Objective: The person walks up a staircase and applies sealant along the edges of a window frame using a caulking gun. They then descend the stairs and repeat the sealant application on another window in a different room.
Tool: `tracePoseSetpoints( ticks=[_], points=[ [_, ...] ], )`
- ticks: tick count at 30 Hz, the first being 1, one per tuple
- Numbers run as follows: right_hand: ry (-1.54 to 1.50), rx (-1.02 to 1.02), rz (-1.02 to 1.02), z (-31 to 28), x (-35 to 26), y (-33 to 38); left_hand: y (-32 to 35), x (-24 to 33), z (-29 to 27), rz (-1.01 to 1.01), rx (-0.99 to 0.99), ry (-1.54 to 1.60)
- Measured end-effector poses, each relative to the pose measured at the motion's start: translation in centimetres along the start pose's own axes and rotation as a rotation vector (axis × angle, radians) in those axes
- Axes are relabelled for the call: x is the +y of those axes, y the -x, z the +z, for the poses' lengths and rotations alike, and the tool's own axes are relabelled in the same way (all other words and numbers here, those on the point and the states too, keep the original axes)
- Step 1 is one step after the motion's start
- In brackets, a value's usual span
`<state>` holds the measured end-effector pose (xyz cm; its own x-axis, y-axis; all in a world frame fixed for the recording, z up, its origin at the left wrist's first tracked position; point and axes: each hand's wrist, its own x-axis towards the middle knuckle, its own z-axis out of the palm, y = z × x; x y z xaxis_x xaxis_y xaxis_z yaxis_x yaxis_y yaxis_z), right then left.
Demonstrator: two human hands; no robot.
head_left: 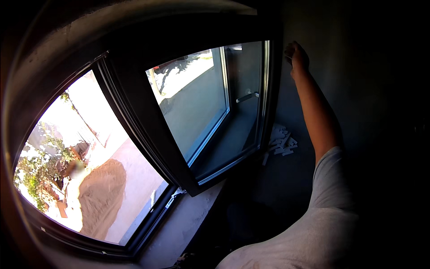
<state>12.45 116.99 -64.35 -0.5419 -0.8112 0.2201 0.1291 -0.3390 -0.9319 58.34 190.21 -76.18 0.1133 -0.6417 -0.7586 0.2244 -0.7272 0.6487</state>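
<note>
Window [204,116], dark-framed and standing open, fills the centre. At half past one, near its outer edge, the right hand [296,57] has its fingers partly curled; whether it grips anything cannot be told, nor can the left hand's state. White pieces [281,144] lie heaped at three o'clock.

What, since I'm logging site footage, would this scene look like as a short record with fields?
Right hand: raised beside the window sash; contact unclear
Left hand: not in view
Sash state: dark-framed, glazed, standing open
Below sash: pale sill
Right of sash: whitish loose pieces, heaped
Outside: brown mound, green foliage
Light: bright outdoors, dark indoors
</note>
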Motion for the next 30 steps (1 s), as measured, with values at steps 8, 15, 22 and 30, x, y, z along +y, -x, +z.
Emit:
tracePoseSetpoints(
  ticks=[8,15,22,30],
  points=[
    [0.254,-0.037,0.002,4.1,-2.4,-7.9,-2.3,-0.8,-1.6,-0.008,0.013,-0.113],
    [0.178,-0.339,0.077,8.7,-10.2,-7.6,-1.6,9.8,5.1,-0.055,0.012,-0.049],
    [0.29,-0.323,0.302,11.2,-23.1,-21.4,5.6,26.0,14.6,0.008,-0.047,-0.406],
    [0.368,-0.332,0.388,11.8,-34.3,-29.9,21.2,45.7,22.5,0.041,-0.084,-0.932]
  ],
)
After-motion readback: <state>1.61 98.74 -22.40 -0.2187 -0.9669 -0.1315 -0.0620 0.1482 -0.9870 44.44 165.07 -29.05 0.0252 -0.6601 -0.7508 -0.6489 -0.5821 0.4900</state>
